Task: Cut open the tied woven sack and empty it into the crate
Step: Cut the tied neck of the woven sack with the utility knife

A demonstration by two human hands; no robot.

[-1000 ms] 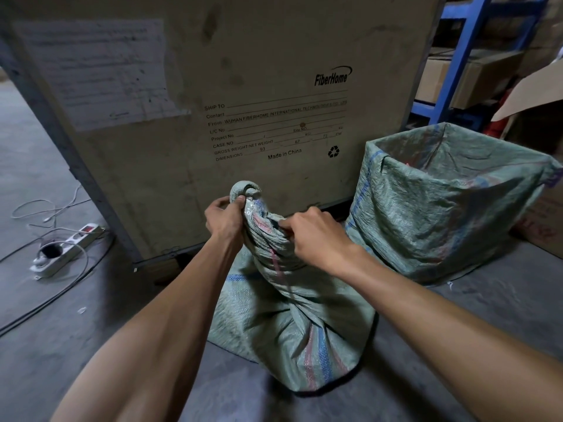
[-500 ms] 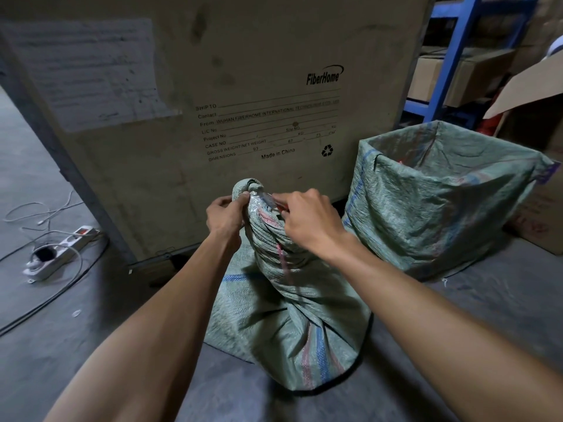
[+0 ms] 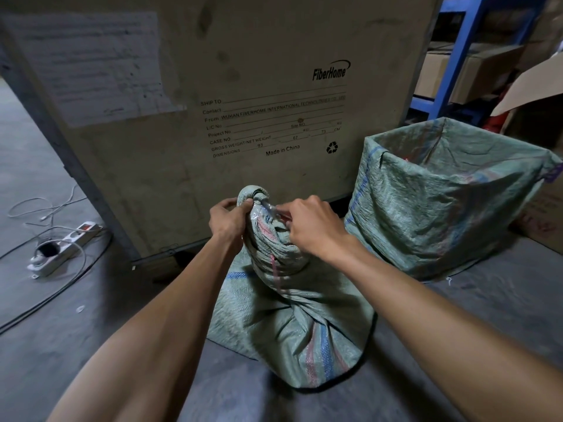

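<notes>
Gripping the gathered neck of the tied woven sack [image 3: 283, 303], your left hand [image 3: 228, 222] has its fingers closed around the bunched cloth just under the knot, on the side of the sack away from the lined crate [image 3: 451, 196]. Your right hand [image 3: 313, 228] is on the neck's crate-facing side, its fingers pinched together on a small blade [image 3: 269, 208] whose tip sits at the tie. The sack stands on the concrete floor [image 3: 76, 345], just beside the crate and directly in front of a big shipping case [image 3: 243, 71]. Judging by its looks, the cloth is thin, soft and crinkly, so it will slump and twist rather than hold a shape; the bulging base suggests some weight inside, though the contents are hidden. The neck below the knot looks like the best place to hold while cutting, and the bottom corners the place to lift for tipping out. The sack is pale green weave with blue and pink stripes down one side, a pink thread along the neck, and a tight twisted knot on top. The crate is open-topped and lined with matching green cloth.
</notes>
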